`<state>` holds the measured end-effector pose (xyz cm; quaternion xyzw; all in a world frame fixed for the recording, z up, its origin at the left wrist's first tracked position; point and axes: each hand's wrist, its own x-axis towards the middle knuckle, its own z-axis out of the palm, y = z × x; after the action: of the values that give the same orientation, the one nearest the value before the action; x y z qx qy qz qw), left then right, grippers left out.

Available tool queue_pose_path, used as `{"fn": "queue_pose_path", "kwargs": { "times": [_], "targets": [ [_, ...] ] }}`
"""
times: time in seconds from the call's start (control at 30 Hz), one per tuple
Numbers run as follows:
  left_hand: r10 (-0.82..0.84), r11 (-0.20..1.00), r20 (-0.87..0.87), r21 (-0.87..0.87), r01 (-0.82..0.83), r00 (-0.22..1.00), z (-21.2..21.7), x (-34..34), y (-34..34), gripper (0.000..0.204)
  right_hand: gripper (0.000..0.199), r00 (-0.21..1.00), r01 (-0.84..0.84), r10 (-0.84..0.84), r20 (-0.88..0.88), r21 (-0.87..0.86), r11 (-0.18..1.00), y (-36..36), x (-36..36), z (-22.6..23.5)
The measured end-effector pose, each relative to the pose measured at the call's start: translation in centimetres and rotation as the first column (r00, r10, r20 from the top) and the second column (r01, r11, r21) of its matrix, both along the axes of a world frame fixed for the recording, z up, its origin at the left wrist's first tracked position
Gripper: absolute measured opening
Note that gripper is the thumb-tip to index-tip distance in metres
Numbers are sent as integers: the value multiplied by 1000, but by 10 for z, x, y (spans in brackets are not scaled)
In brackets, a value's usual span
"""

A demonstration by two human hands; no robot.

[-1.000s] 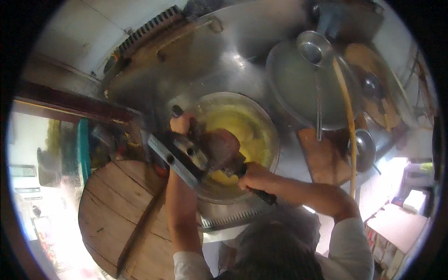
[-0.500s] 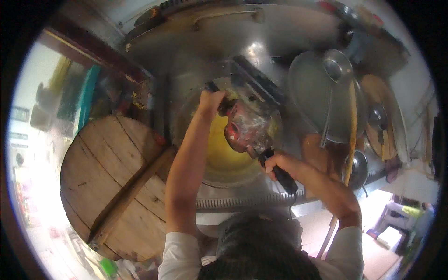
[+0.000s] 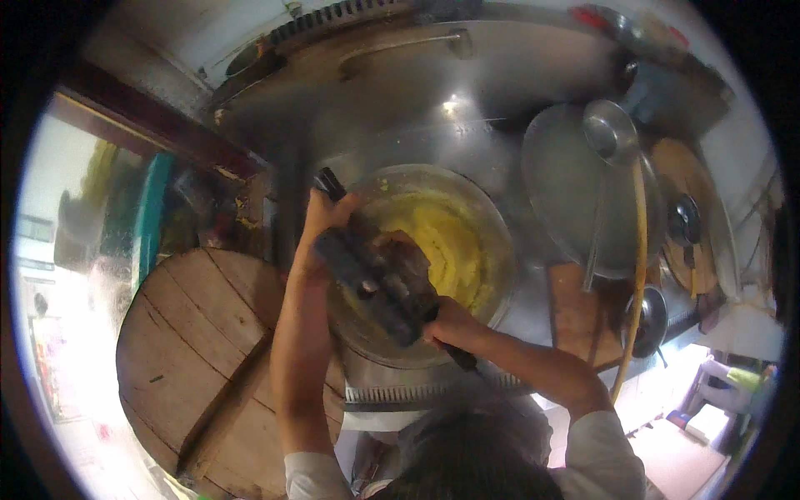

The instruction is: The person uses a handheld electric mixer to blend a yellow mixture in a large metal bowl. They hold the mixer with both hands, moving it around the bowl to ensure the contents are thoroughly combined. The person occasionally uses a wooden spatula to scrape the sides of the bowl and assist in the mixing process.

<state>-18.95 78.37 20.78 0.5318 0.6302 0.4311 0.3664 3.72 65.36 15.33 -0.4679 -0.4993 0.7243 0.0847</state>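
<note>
Two hands — left hand (image 3: 327, 218), right hand (image 3: 446, 321) — still clenched on the grater (image 3: 375, 279), now lower over the bowl (image 3: 500, 250).

Yellow mash (image 3: 442, 242); silver bowl (image 3: 500, 287); brown wooden lid (image 3: 196, 367).

Left hand (image 3: 323, 218) and right hand (image 3: 443, 321) clenched (forearms extended).

Shiny metal bowl (image 3: 358, 333), rough wooden lid (image 3: 192, 367).
</note>
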Motion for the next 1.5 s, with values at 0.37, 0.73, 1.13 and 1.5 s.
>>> {"fn": "queue_pose_path", "kwargs": {
  "times": [0.37,0.73,1.13,1.5],
  "targets": [
    [-276,958,360,25,287,891,-18,46,-15,19,8,962,259,-274,-17,-276,926,-25,34,65],
    [-152,959,522,-128,254,839,-26,46,-37,38,17,955,91,-203,-215,-440,894,-48,53,31],
    [57,997,221,-53,-47,974,-25,21,-23,34,13,995,98,-101,6,188,977,-32,8,-30],
    [-105,930,176,-332,159,979,-28,62,10,29,10,957,291,-290,29,-71,954,-54,32,30]
  ]
}}
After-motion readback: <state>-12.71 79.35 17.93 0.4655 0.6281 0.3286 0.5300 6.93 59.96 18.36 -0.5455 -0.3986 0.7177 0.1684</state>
